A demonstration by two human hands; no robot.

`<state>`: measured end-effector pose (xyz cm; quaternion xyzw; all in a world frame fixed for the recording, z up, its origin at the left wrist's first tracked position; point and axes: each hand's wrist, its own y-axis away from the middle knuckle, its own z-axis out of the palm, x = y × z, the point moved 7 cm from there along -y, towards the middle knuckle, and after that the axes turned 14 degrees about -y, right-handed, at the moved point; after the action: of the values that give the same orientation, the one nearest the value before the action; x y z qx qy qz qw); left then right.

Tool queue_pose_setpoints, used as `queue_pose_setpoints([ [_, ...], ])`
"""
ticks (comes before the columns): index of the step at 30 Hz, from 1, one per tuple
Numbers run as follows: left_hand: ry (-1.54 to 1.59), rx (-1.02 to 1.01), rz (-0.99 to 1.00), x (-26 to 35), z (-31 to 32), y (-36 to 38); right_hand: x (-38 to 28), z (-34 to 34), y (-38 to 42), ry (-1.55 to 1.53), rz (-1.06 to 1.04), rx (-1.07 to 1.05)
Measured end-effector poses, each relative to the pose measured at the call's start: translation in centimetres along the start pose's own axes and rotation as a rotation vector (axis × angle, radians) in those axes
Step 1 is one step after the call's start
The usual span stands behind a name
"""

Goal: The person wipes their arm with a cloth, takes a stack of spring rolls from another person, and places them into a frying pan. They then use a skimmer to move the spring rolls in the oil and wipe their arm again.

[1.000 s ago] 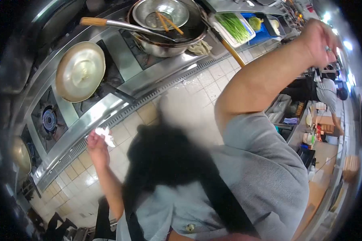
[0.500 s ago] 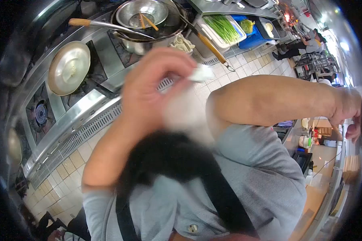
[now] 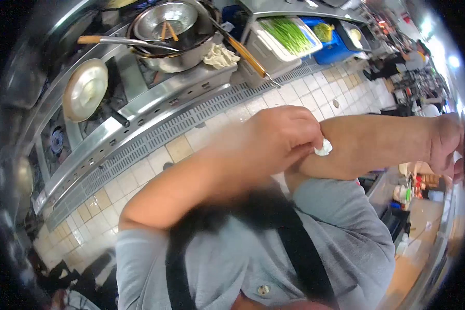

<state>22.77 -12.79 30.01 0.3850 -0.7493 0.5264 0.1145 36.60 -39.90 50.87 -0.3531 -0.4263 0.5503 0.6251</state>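
My left hand reaches across my body, with its thumb and fingers pinched on a small white wad that looks like paper or tissue. The wad touches the bare skin near the elbow of my right arm. That arm stretches out to the right, where my right hand is at the distorted edge of the view, its fingers loosely bent and apart, with nothing visible in them.
A pan lies on the stove at left. Farther up are a wok with a metal strainer, a crumpled cloth and a white container of green stalks. Another person is at the upper right.
My left hand has moved right and slightly down, bringing the white wad against my right arm. The view has shifted, showing more of the tiled floor. My right arm stays stretched out.
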Motion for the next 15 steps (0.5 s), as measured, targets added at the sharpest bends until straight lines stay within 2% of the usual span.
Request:
queue_pose_setpoints([
  [2,-0.026,-0.075,-0.016,-0.4,0.9,-0.1,2.1,-1.3,1.6,-0.014,0.056,-0.031],
  [4,-0.083,-0.109,-0.048,-1.6,1.1,0.5,6.5,-3.0,4.3,-0.048,0.213,-0.092],
  [5,-0.105,-0.123,-0.11,-2.7,1.1,1.4,10.1,-3.5,6.6,0.15,0.161,0.08],
  [6,-0.128,-0.135,-0.17,-3.9,0.9,2.4,13.5,-5.1,9.0,-0.298,0.464,0.242],
  [7,-0.227,-0.173,-0.268,-5.3,0.2,4.1,15.6,-7.4,11.4,-0.292,0.341,0.539],
  [8,-0.265,-0.164,-0.268,-6.5,-0.7,6.6,16.0,-8.4,13.3,0.509,0.375,0.319],
  [9,-0.383,-0.118,-0.424,-9.1,-2.0,10.2,16.5,-10.9,16.2,1.021,0.558,0.219],
  [10,-0.497,-0.065,-0.581,-11.1,-3.6,14.1,16.9,-12.0,18.8,1.262,0.674,0.186],
  [11,-0.195,-0.006,-1.021,-13.6,-4.7,19.7,16.1,-14.5,21.7,1.434,0.672,0.079],
  [12,-0.453,0.006,-1.046,-17.3,-5.5,28.2,15.3,-16.5,24.6,1.414,0.802,0.053],
  [13,-0.429,0.215,-1.153,-14.2,-7.8,30.6,14.5,-18.0,27.2,1.384,0.878,0.064],
  [14,-0.464,0.366,-1.189,-13.0,-8.6,36.2,14.0,-19.0,29.2,1.357,0.954,0.076],
  [15,-0.507,0.446,-1.38,-12.0,-8.7,42.7,13.6,-19.2,30.2,1.341,0.951,0.072],
])
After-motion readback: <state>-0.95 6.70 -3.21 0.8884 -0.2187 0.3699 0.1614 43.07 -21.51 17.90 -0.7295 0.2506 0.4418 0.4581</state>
